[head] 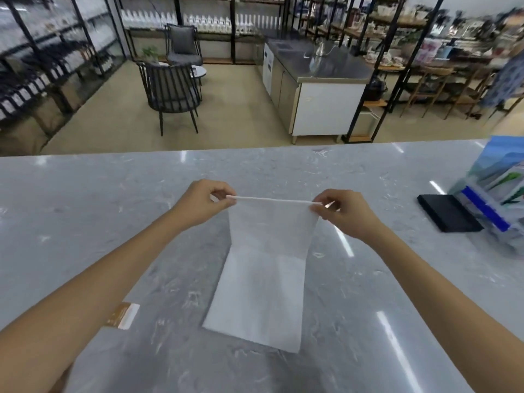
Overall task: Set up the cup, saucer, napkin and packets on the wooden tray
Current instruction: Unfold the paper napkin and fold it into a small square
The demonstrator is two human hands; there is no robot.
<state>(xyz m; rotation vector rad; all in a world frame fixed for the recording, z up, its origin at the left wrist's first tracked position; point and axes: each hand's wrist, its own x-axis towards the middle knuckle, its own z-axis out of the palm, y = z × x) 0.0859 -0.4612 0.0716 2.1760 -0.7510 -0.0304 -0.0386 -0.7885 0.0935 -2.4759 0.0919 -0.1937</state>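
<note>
A white paper napkin point(263, 279) lies on the grey marble counter point(85, 222), its near half flat and its far half lifted upright. My left hand point(202, 201) pinches the napkin's far left corner. My right hand point(344, 211) pinches the far right corner. The raised edge is stretched straight between both hands. A small brown and white packet point(123, 315) lies on the counter beside my left forearm. No cup, saucer or wooden tray is in view.
A flat black box point(448, 212) lies at the right of the counter, next to a clear holder with blue and green leaflets point(499, 191). Beyond the counter's far edge are chairs, a steel worktop and shelves.
</note>
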